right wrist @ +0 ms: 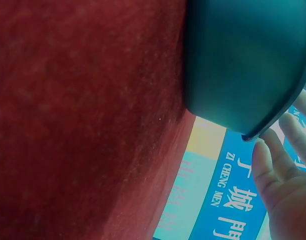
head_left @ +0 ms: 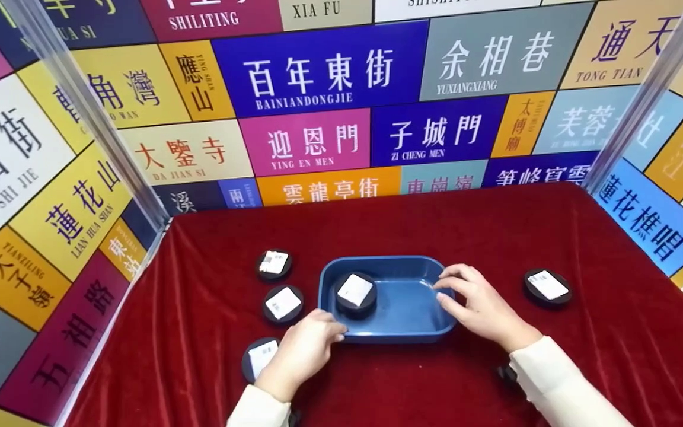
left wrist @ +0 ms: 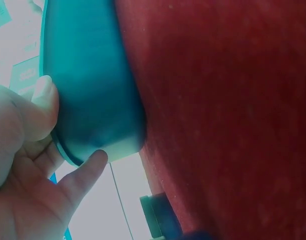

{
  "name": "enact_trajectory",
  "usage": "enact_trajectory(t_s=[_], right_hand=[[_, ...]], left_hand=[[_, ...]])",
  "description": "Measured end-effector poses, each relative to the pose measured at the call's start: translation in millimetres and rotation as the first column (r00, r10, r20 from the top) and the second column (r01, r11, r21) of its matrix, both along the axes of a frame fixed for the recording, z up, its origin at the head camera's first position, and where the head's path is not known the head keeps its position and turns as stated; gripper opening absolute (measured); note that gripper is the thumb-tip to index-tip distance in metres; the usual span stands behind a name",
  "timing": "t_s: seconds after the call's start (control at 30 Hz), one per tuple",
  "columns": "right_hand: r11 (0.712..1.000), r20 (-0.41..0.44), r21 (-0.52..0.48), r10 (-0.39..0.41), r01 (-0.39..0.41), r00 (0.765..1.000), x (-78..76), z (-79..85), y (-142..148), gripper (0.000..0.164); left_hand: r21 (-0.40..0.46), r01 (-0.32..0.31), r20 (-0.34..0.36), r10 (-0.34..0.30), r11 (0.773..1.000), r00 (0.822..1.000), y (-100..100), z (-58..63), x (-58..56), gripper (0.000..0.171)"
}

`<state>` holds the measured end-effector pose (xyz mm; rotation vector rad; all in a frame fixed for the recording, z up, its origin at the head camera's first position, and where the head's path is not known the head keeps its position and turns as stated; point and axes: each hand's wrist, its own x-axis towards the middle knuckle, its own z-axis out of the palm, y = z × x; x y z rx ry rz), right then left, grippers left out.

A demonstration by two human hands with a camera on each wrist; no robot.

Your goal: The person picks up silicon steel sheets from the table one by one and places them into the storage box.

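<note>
A blue rectangular tray (head_left: pixel 404 308) with rounded corners sits on the red cloth. Inside its left half is a round black container (head_left: pixel 356 293) with a white label on top. My left hand (head_left: pixel 309 344) grips the tray's near left corner; the left wrist view shows the thumb (left wrist: pixel 45 102) against the outer wall by the rim. At the tray's right end, my right hand (head_left: pixel 487 305) holds the rim with bent fingers, their tips reaching over the edge. The right wrist view has the fingers (right wrist: pixel 265 162) by the rim, partly hidden behind it.
Left of the tray lie similar labelled black containers: one at the back (head_left: pixel 274 264), another in front of it (head_left: pixel 283 304), and a third (head_left: pixel 260 359) partly behind my left hand. One more (head_left: pixel 547 288) lies to the right. Printed walls and clear posts (head_left: pixel 644 89) border the table.
</note>
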<state>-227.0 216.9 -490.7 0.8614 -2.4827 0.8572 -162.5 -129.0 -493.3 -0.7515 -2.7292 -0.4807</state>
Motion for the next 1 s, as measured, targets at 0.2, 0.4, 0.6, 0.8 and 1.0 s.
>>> enact_trajectory(t_s=[0.2, 0.4, 0.6, 0.8, 1.0], right_hand=[[1.0, 0.022, -0.007, -0.017, 0.017, 1.0, -0.1, 1.3, 4.3, 0.014], [0.999, 0.036, -0.012, -0.041, 0.041, 0.999, 0.4, 1.1, 10.9, 0.015], [0.998, 0.033, -0.021, -0.051, 0.052, 0.998, -0.4, -0.4, 16.6, 0.016], [0.998, 0.011, -0.019, -0.057, 0.058, 0.998, -0.9, -3.4, 21.5, 0.016], [0.997, 0.017, -0.028, -0.069, 0.07, 0.997, 0.1, -5.0, 26.3, 0.016]], left_hand=[[0.003, -0.001, -0.002, 0.001, 1.0, 1.0, -0.7, -0.4, 0.3, 0.011], [0.004, 0.007, -0.006, -0.007, 1.0, 1.0, -0.5, -1.1, -0.5, 0.012], [0.007, 0.013, -0.015, -0.013, 1.0, 1.0, -0.5, -0.9, -1.2, 0.012], [-0.001, 0.008, 0.0, -0.008, 1.0, 1.0, -1.2, -1.6, -0.7, 0.012], [-0.001, 0.016, -0.001, -0.016, 1.0, 1.0, -1.3, -1.5, -0.7, 0.011]])
